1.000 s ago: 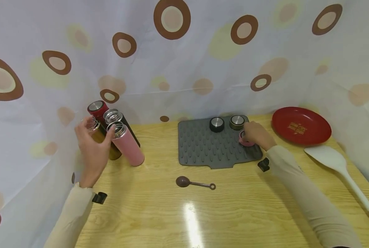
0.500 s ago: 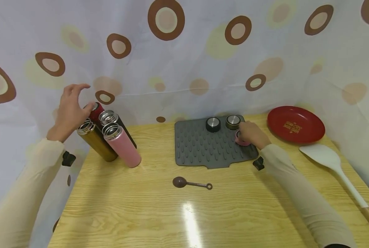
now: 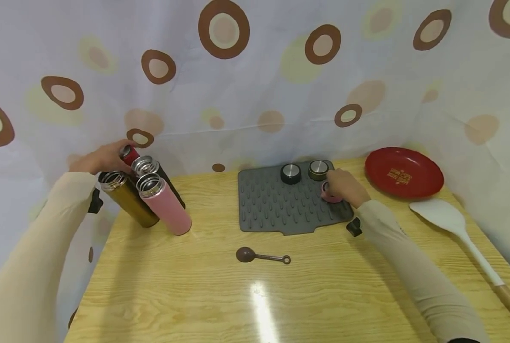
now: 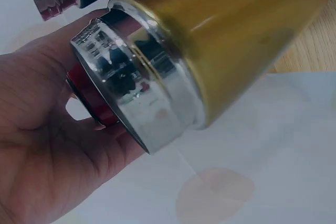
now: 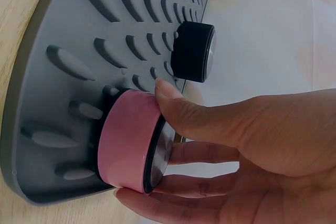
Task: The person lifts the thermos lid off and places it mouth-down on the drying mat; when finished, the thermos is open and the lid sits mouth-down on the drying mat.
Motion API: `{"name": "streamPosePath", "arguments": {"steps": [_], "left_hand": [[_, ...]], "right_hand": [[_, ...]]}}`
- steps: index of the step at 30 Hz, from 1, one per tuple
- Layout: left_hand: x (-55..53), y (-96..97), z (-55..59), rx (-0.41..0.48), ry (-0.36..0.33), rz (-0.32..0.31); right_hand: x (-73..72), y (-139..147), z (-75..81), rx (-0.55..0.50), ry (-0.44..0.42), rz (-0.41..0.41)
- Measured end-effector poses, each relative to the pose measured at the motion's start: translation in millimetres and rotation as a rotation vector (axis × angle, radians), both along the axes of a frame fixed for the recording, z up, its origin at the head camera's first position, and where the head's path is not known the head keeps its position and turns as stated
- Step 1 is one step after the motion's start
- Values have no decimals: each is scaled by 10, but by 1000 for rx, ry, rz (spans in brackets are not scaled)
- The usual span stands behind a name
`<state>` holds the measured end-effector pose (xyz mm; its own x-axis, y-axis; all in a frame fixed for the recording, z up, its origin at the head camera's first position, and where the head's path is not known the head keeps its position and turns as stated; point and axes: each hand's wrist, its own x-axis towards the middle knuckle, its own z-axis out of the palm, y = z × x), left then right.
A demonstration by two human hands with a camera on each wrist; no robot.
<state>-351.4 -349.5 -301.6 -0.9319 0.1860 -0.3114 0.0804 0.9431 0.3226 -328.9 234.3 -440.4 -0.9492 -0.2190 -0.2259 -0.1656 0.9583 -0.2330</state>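
Note:
At the back left, my left hand (image 3: 102, 157) grips the red thermos flask (image 3: 130, 154) around its capped top. Its red cap (image 4: 92, 93) shows between thumb and fingers in the left wrist view, partly hidden by the gold flask (image 3: 131, 204). The uncapped gold, black (image 3: 170, 185) and pink (image 3: 168, 206) flasks stand close in front. Over on the right, my right hand (image 3: 346, 186) pinches a pink flask lid (image 5: 128, 137), which sits on the grey ridged mat (image 3: 259, 212). A black lid (image 3: 291, 174) and an olive-gold lid (image 3: 317, 170) sit beside it.
A brown measuring spoon (image 3: 261, 256) lies in front of the mat. To the right are a red oval plate (image 3: 405, 174) and a long white spatula (image 3: 445, 219) with a wooden handle. A patterned sheet (image 3: 220, 105) rises along the table's back and sides.
My left hand lifts off the gold flask, passes over it and comes down around the top of the red flask behind. My right hand stays on the pink lid.

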Motion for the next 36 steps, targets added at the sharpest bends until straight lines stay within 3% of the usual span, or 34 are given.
{"name": "streamPosePath", "arguments": {"steps": [4,10,14,18,22,27,32,36], "left_hand": [[-25,-25,10,7,-32,5],[8,-124,6,-33,69,3],[31,-196,21,-14,126,11],[69,-163,218,37,201,47],[184,-32,516,85,348,78],[316,156,782,213,475,165],[478,380,869,315,588,272],[612,587,873,563,718,286]], "right_hand": [[1,-20,-8,-5,16,2],[2,-52,6,-19,21,7],[2,-61,6,-21,12,15],[-6,-50,-5,-13,28,14],[-18,-33,-10,0,39,11],[-37,8,-12,8,42,-4],[-54,14,-21,7,43,-4],[-51,11,-51,-4,35,-11]]}}
